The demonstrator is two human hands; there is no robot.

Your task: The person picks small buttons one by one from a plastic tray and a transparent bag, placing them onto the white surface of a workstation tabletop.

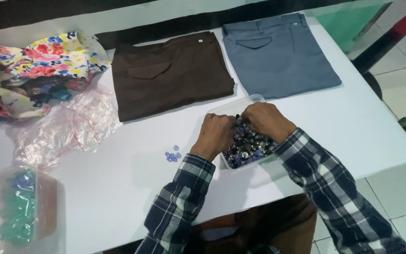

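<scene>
A clear plastic tub (240,102) full of dark and blue buttons (249,148) stands on the white table (118,178). My left hand (216,134) and my right hand (265,120) are both dug into the buttons, fingers curled down among them. Whether either hand grips any buttons is hidden by the knuckles. A small heap of light blue buttons (172,154) lies on the table just left of my left hand.
Folded brown trousers (170,73) and folded grey-blue trousers (278,54) lie at the back. A floral cloth (34,66) and crumpled clear bags (66,127) sit at the left. A bag of green and blue pieces (17,207) rests near the front left corner.
</scene>
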